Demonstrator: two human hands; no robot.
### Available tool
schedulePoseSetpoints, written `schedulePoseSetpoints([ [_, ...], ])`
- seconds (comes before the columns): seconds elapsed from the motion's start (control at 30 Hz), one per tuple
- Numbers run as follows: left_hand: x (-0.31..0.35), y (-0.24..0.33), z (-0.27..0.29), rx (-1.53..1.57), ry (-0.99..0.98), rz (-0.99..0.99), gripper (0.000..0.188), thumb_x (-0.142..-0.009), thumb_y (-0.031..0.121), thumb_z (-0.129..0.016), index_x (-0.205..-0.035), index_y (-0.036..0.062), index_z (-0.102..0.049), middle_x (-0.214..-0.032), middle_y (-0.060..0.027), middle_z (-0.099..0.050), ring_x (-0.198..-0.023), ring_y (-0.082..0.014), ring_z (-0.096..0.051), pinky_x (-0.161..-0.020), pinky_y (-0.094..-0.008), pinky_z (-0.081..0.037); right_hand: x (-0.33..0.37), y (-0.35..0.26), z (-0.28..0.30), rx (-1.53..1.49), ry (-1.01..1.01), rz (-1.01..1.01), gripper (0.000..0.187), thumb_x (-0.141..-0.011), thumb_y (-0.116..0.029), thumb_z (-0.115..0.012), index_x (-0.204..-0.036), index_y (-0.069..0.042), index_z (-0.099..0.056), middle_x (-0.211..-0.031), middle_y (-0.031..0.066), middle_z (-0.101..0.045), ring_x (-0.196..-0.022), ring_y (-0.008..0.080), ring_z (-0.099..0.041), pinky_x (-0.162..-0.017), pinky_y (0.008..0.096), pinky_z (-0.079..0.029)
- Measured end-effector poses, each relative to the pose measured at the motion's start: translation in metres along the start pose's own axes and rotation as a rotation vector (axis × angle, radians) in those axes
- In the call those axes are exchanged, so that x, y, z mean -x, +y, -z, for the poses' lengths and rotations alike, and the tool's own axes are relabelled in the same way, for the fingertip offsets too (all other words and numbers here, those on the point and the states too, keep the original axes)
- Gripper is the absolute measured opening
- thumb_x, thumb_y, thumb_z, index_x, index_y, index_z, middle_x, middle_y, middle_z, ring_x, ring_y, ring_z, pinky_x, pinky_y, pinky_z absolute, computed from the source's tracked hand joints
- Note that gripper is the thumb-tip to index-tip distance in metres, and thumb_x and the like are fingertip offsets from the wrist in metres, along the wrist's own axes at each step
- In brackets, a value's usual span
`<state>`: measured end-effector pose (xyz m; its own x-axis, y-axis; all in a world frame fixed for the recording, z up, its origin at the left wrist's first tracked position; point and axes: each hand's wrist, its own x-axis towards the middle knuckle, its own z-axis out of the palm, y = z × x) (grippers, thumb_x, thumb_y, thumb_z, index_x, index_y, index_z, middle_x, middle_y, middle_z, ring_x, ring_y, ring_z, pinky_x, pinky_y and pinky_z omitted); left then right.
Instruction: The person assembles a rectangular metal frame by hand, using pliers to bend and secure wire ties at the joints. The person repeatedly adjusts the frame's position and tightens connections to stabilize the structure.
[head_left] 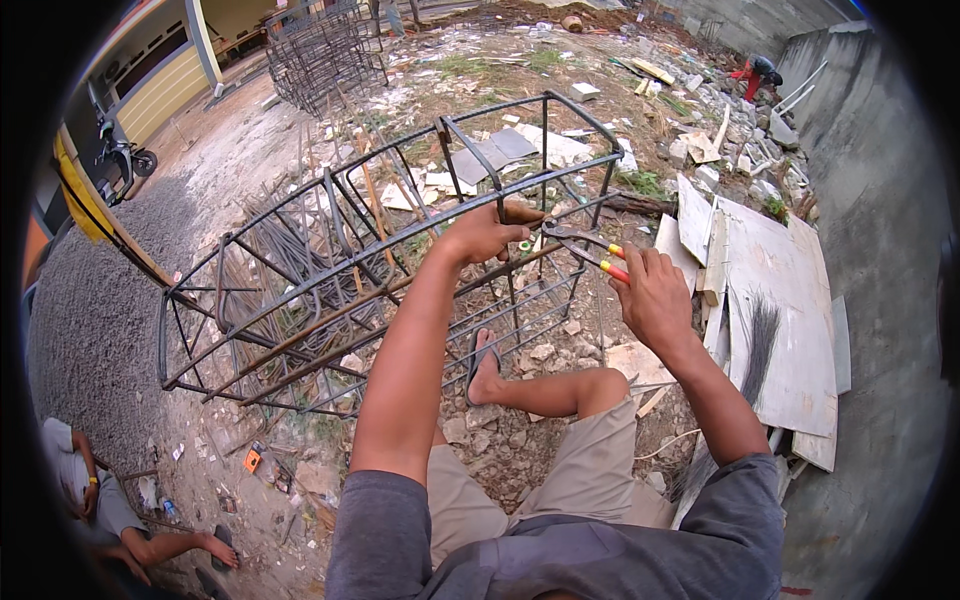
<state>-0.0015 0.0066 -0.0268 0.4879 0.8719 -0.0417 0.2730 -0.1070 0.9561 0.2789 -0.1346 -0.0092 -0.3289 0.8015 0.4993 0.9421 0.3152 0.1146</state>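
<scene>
A long cage of steel rebar (300, 290), made of straight bars with rectangular stirrups, stretches across in front of me. My left hand (483, 236) is closed on a bar near the cage's right end, fingers bent around it. My right hand (655, 302) grips tying pincers (590, 238) by their red and yellow handles. The pincers' jaws are at the bars, just right of my left fingertips. Any wire between the jaws is too small to make out. A bundle of thin dark tie wire (760, 340) lies on a pale board (790, 300) at my right.
A concrete wall (865, 180) runs along the right. Rubble and broken tiles (500, 150) cover the ground. More rebar cages (320, 60) stand at the back left, near a gravel pile (110, 290) and a motorbike (125, 165). Another person (95, 490) sits at lower left.
</scene>
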Motion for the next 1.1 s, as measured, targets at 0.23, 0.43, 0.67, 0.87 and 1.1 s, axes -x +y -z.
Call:
schedulePoseSetpoints([
  [0.23,-0.002,0.005,-0.004,0.054,-0.096,-0.046,0.039,-0.099,0.011,-0.070,-0.138,0.0111,-0.070,-0.122,-0.0027,-0.076,-0.073,-0.0068,-0.060,-0.059,-0.0267,-0.052,0.021,0.026,-0.065,-2.223,-1.096,-0.935,0.069,-0.107,-0.067,-0.037,-0.118,-0.002,-0.058,-0.072,0.0005,-0.053,-0.058,0.0130,-0.052,-0.048,0.0276,-0.043],
  [0.43,0.003,-0.001,0.003,-0.003,-0.025,0.026,0.039,-0.099,0.013,-0.070,-0.138,0.0143,-0.071,-0.122,-0.0020,-0.076,-0.079,-0.0080,-0.062,-0.058,-0.0279,-0.052,0.000,0.001,-0.017,-0.952,-0.798,-0.471,0.056,-0.098,-0.048,-0.073,-0.123,-0.001,-0.056,-0.076,0.0093,-0.061,-0.062,0.0175,-0.065,-0.052,0.0358,-0.051],
  [0.67,0.000,0.003,-0.003,-0.028,0.001,0.002,0.038,-0.097,0.013,-0.071,-0.135,0.0149,-0.073,-0.117,-0.0014,-0.078,-0.074,-0.0072,-0.061,-0.057,-0.0276,-0.050,0.019,-0.005,-0.045,-0.068,-0.001,-0.180,0.040,-0.094,-0.031,-0.076,-0.121,-0.007,-0.060,-0.100,0.0146,-0.063,-0.089,0.0374,-0.065,-0.075,0.0492,-0.051],
  [0.87,-0.001,0.004,-0.002,-0.040,0.055,0.020,0.036,-0.093,0.015,-0.075,-0.129,0.0160,-0.076,-0.110,-0.0025,-0.078,-0.083,-0.0122,-0.068,-0.069,-0.0314,-0.056,0.008,0.014,-0.068,-0.596,-0.483,-0.282,0.054,-0.102,-0.053,-0.063,-0.116,-0.001,-0.058,-0.071,0.0093,-0.058,-0.061,0.0259,-0.058,-0.058,0.0404,-0.049],
  [1.1,-0.024,0.014,-0.036,-0.138,0.088,-0.121,0.040,-0.089,0.013,-0.074,-0.129,0.0101,-0.075,-0.120,-0.0082,-0.078,-0.109,-0.0176,-0.072,-0.097,-0.0338,-0.055,0.028,0.057,-0.076,-1.858,-0.964,-0.488,0.058,-0.103,-0.049,-0.066,-0.128,0.003,-0.054,-0.068,0.0055,-0.061,-0.057,0.0170,-0.062,-0.051,0.0315,-0.049],
])
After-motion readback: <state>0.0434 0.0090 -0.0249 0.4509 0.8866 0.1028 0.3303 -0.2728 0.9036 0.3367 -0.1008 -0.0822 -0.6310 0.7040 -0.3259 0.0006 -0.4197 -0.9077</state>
